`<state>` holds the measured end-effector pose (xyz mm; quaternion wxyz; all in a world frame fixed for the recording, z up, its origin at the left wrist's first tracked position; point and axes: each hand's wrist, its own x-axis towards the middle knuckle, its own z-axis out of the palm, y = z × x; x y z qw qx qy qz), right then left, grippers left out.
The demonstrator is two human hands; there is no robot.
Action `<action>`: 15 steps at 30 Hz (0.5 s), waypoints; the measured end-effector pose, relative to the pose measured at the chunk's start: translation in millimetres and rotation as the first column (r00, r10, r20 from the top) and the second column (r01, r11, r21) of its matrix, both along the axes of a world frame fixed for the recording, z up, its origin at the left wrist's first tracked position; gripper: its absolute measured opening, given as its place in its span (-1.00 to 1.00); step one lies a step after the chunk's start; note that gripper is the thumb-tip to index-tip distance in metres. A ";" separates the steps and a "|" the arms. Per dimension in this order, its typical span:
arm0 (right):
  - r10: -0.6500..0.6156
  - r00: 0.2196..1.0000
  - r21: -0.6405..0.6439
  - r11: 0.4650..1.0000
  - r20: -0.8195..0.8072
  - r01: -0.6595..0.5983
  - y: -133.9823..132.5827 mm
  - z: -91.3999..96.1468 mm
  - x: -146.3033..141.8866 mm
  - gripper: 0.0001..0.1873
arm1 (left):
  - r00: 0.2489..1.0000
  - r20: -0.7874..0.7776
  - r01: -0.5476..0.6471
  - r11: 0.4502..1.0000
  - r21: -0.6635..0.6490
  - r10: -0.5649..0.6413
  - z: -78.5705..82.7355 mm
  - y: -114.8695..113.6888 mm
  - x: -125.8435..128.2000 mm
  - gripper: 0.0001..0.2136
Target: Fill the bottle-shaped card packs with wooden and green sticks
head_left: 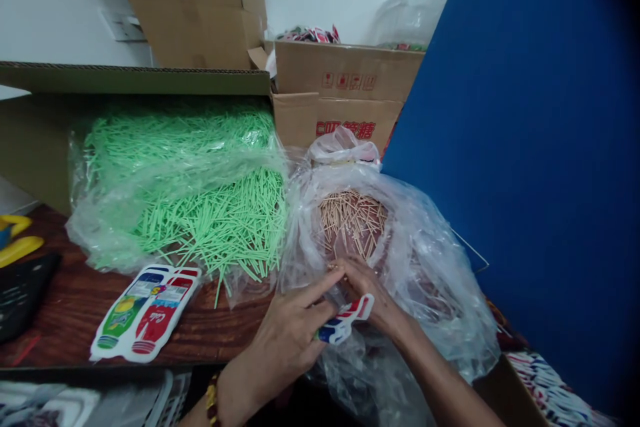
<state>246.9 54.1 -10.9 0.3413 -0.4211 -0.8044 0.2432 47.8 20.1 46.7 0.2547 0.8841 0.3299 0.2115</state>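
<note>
My left hand point(295, 320) is closed on a small bottle-shaped packet point(345, 323) printed in red, white and blue, with its index finger reaching to the right hand. Bent inward, my right hand point(367, 290) meets that fingertip at the near edge of an open clear plastic bag point(425, 233). Its fingers are drawn together, and small tan ends show at their tips; what they hold is too small to tell. Thin brown sticks point(353, 217) lie in the bag just beyond both hands. On the table, left of my left hand, rest flat bottle-shaped packets point(150, 313) in green and red.
A cardboard box on its side point(30, 140) spills light green sticks point(230, 213) in plastic. More cartons point(345, 73) stand behind. A blue panel point(520, 147) borders the right. Yellow-handled scissors point(20, 250) and a black calculator-like object point(25, 300) lie far left on the wooden table point(220, 333).
</note>
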 end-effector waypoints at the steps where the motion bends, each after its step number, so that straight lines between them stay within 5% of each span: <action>1: 0.009 1.000 0.009 1.000 0.016 -0.009 -1.0 1.5 -0.4 -0.82 | 1.000 -0.020 0.001 1.000 0.013 -0.001 -0.6 0.4 1.2 -0.83; 7: 0.020 1.000 -0.005 1.000 0.016 -0.020 -3.4 6.6 -1.4 -0.90 | 1.000 0.011 0.013 0.999 -0.036 -0.013 -5.1 4.7 1.5 -0.81; 15: -0.059 0.953 -0.292 0.956 -0.296 -0.031 -9.2 12.2 0.1 -0.76 | 0.978 0.184 -0.071 0.990 -0.124 0.094 -7.2 1.5 -16.4 -0.89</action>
